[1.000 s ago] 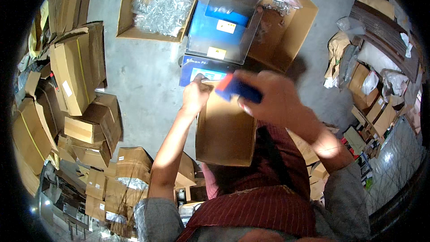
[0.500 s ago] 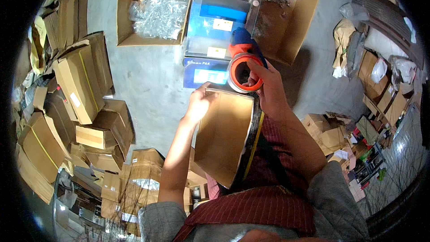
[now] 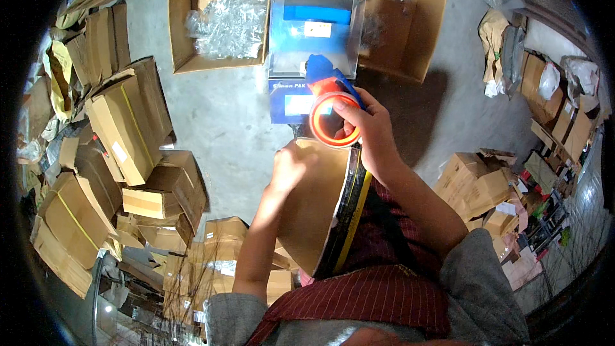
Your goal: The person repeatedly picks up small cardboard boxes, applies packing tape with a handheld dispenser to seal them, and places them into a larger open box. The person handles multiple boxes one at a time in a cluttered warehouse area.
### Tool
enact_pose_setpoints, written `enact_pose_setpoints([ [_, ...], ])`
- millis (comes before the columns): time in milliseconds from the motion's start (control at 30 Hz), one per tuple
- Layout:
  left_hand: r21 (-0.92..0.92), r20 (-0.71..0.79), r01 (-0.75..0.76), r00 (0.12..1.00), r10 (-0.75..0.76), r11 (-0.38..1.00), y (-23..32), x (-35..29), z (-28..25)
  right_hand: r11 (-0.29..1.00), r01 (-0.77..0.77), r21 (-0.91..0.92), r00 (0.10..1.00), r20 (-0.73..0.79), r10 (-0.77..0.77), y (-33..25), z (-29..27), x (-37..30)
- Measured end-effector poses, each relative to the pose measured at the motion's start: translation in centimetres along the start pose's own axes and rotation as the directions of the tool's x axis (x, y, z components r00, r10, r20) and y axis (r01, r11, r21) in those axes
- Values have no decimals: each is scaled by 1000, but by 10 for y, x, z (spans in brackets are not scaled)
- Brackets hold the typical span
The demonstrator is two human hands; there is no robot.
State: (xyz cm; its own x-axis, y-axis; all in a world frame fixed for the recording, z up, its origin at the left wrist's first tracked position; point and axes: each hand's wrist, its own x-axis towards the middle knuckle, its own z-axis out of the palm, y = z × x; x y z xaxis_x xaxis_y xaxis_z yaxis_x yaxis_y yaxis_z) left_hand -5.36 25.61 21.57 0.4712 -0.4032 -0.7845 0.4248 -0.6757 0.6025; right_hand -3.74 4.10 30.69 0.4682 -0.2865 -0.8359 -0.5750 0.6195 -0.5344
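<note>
A brown cardboard box point(image 3: 314, 208) is held in front of my body, tilted, with a black and yellow strip point(image 3: 351, 211) along its right side. My left hand point(image 3: 288, 168) is closed on the box's upper left edge. In my right hand point(image 3: 373, 129) is a blue and red tape dispenser point(image 3: 325, 80), its roll ring lit bright orange. My fingers hook through the ring. The dispenser is over the box's far edge; whether the tape touches the cardboard I cannot tell.
Beyond my hands stands a blue machine point(image 3: 317, 48) with a small screen. An open carton of clear plastic film point(image 3: 230, 22) is at its left, another open carton point(image 3: 407, 32) at its right. Stacked cartons point(image 3: 128, 128) line the left; cartons point(image 3: 471, 182) and clutter lie right.
My right hand has brought the tape dispenser a little left and nearer. The box has turned, showing more of its striped side, and my left hand has shifted slightly nearer with it.
</note>
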Motion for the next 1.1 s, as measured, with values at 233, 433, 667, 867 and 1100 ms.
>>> enact_pose_setpoints([
  [233,255,16,27,999,-32,967,-36,-7,-14,985,55,161,998,4,-56,28,-3,-10],
  [433,417,-210,64,977,27,906,-44,6,-31,949,214,230,950,-275,-148,50,-53,-5],
  [667,-43,-136,79,987,-84,996,-21,73,-61,927,336,165,856,-464,-227,77,-97,-12],
  [867,-382,-155,105,972,-176,918,-26,123,-36,926,278,256,866,-485,-125,68,-112,-20],
  [1100,-740,25,205,960,-278,640,-19,154,-13,930,247,273,887,-449,-104,62,-128,-5],
])
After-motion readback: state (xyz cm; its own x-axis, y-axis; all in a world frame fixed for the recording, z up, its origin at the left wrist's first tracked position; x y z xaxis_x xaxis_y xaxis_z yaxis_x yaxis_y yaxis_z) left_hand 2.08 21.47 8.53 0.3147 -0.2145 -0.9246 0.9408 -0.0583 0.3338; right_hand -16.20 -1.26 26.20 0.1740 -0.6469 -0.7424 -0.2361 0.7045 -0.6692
